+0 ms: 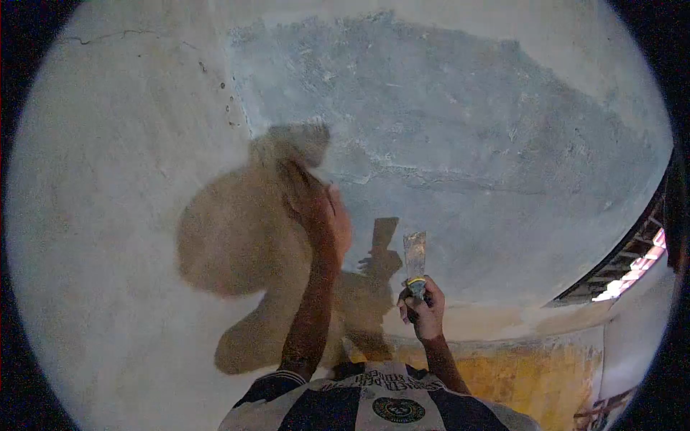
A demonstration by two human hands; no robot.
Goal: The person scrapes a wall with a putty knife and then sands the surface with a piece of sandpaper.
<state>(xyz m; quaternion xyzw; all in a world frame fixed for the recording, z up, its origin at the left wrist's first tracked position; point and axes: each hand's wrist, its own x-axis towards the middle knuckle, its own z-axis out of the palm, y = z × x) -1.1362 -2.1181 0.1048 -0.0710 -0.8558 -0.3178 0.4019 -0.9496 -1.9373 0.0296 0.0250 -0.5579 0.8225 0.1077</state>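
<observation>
My right hand (425, 309) is closed round the handle of a putty knife (415, 253). Its worn, stained blade points straight up, a little away from the wall, and casts a shadow to its left. My left hand (325, 215) is raised higher, close against the wall (445, 129), near the border of a grey-blue patch. Its fingers point up and lie in shadow. Just above the fingertips shows a dark, roughly rectangular shape (305, 141); I cannot tell what the left hand holds.
Pale plaster with a thin crack (108, 36) and small holes surrounds the grey-blue patch. My head and arms cast a large shadow (233, 233) on the wall. Lower down is a yellow-painted section (517, 370). A roof edge with a bright gap (632, 269) is at right.
</observation>
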